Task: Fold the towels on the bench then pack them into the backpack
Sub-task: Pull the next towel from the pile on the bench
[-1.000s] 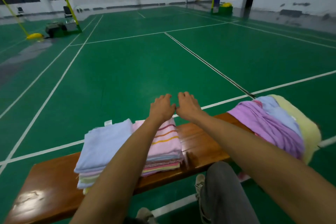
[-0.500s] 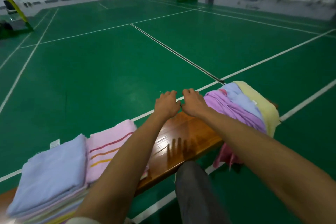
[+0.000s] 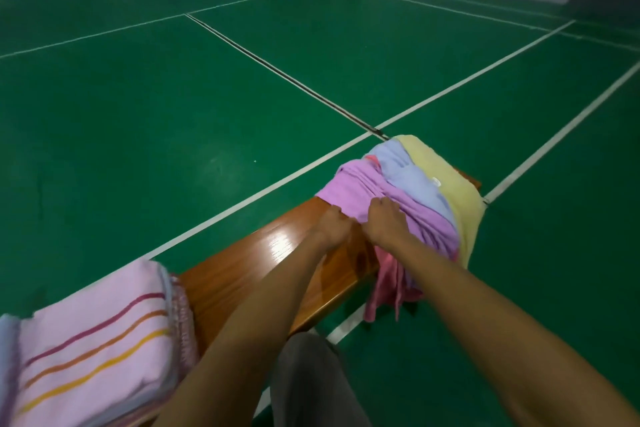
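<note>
Both hands reach the unfolded pile at the far end of the bench (image 3: 242, 270): the left hand (image 3: 334, 227) and the right hand (image 3: 384, 222) each have their grip curled on the purple towel (image 3: 360, 191). Folded striped towels (image 3: 93, 347) sit well apart, lower left.

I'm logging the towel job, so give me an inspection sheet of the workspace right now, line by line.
Surface: glossy wooden bench, bare in the middle.
Job's things: folded stack topped by a pink striped towel at the bench's left end; unfolded heap at the right end, purple towel, blue towel, yellow towel, pink towel hanging over the edge. Backpack: nothing seen.
Clutter: nothing seen.
Hands: left hand and right hand both at the purple towel's near edge; grip unclear.
Cables: nothing seen.
Surroundings: green court floor with white lines.
</note>
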